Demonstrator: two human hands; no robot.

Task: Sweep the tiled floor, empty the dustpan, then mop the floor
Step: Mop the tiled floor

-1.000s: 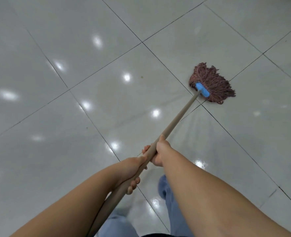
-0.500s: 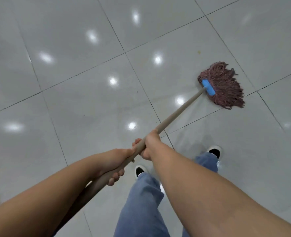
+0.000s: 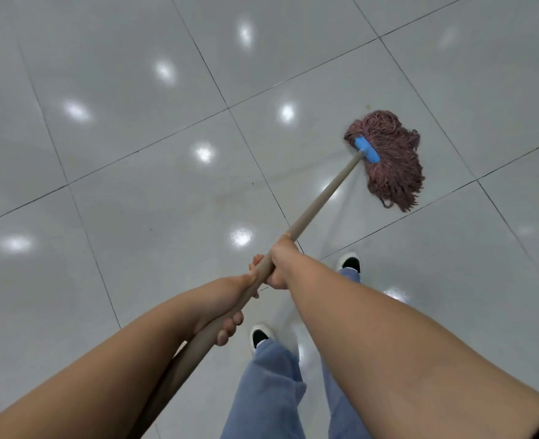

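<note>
Since the earlier frame, the reddish-brown string mop head [image 3: 391, 160] has swung so its strands now trail toward the near right, while its blue plastic clamp [image 3: 367, 149] sits at nearly the same spot on the far right of the glossy pale grey tiled floor [image 3: 135, 201]. Strands lie flat on the tile, spread just beyond a dark grout line. A long beige wooden mop handle [image 3: 322, 198] runs from the clamp down toward the near left.

Right hand [image 3: 279, 264] grips the handle higher up, fingers curled fully round it with the thumb lying along the shaft. Left hand [image 3: 230, 307] holds the handle just below, touching the right hand, its fingertips wrapped under the wood. Both bare forearms reach in from the near edge.

Below the hands, light blue trouser legs [image 3: 271, 391] show, with two black-and-white shoes [image 3: 258, 335] on the floor, one nearer, one further off to the right. Bright ceiling-light reflections dot the tiles.
</note>
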